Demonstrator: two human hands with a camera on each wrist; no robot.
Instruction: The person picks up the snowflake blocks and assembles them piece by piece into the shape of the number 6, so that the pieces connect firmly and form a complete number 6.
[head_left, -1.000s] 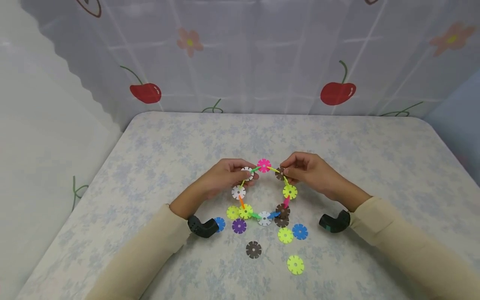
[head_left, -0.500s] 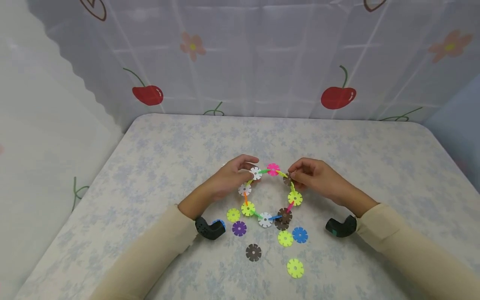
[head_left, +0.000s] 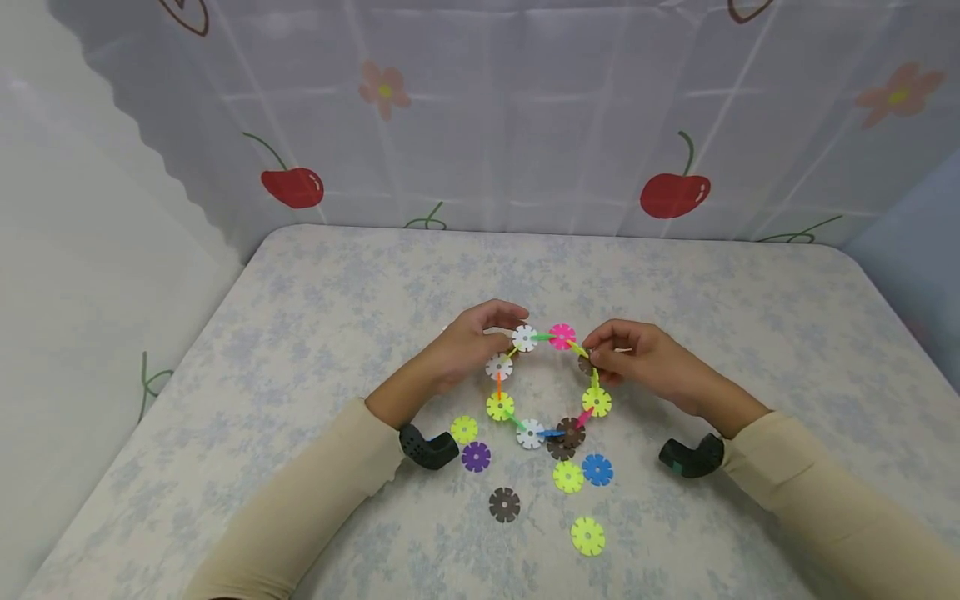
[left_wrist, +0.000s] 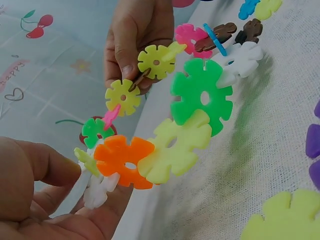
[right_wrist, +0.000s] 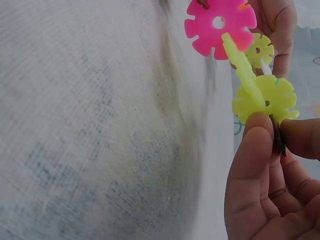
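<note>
A closed ring of interlocking plastic flower discs (head_left: 500, 407) is raised between both hands in the head view. It joins white, pink, yellow, green, orange, blue and brown pieces. My left hand (head_left: 474, 346) holds the upper left of the ring, its thumb and fingers curled about a white disc (left_wrist: 96, 192). At the upper right, my right hand (head_left: 637, 354) pinches a brown disc (right_wrist: 278, 137) between thumb and finger, seen edge-on in the right wrist view. The fingers partly cover that disc. The ring's near side hangs over a loose brown disc (head_left: 561, 450).
Loose discs lie on the cloth-covered table (head_left: 360, 292) nearer me: yellow (head_left: 464, 429), purple (head_left: 476, 457), brown (head_left: 505, 505), another yellow (head_left: 567, 477), blue (head_left: 597, 470) and a front yellow (head_left: 588, 537). A curtain (head_left: 480, 117) hangs behind the table.
Both hands have shifted to the right, carrying the ring with them. The ring looks rounder and more open, and the left forearm now hides the blue disc at the left.
</note>
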